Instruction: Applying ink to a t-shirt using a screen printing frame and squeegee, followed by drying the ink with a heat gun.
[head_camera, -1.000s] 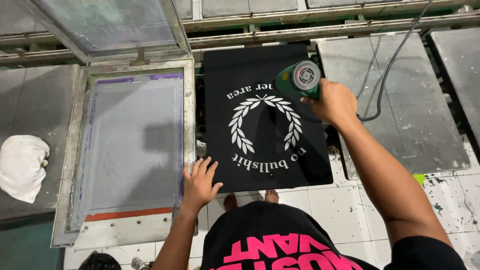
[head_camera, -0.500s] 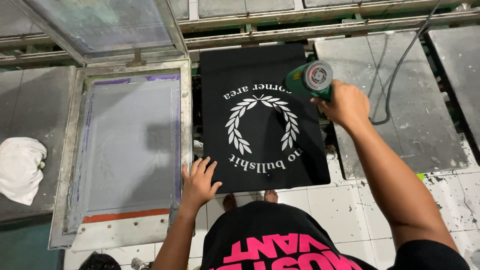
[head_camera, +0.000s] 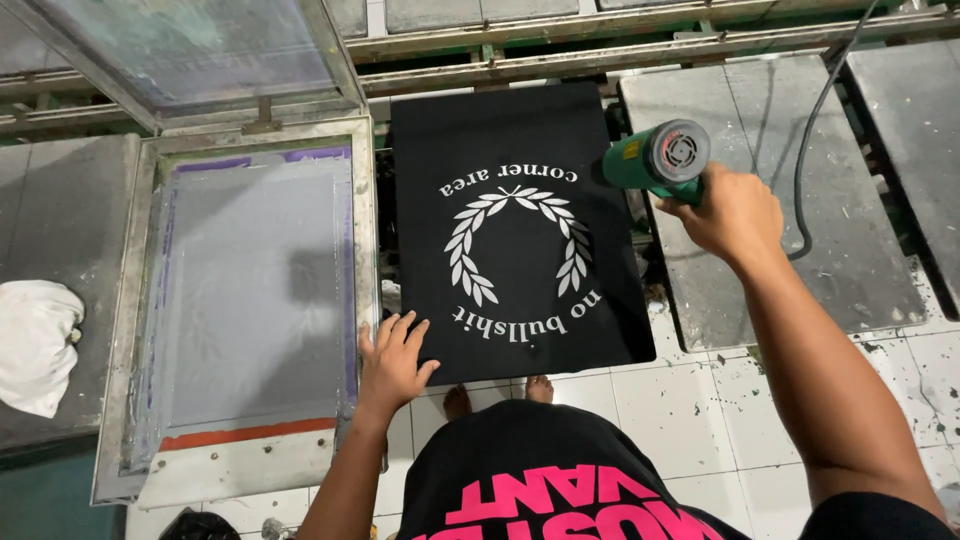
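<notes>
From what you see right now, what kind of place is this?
Probably a screen-printing workshop. A framed mesh screen lies beside a black shirt with a fresh white wreath print, flat on a platen. The right hand aims a green heat gun at it; the left hand rests on the shirt's corner.

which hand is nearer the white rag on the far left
Left. The left hand rests on the near left corner of the black fabric, across the screen frame from the white rag. The right hand holds the green heat gun, farther away.

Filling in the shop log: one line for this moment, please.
right hand: holds green heat gun | left hand: flat on black printed fabric
</notes>
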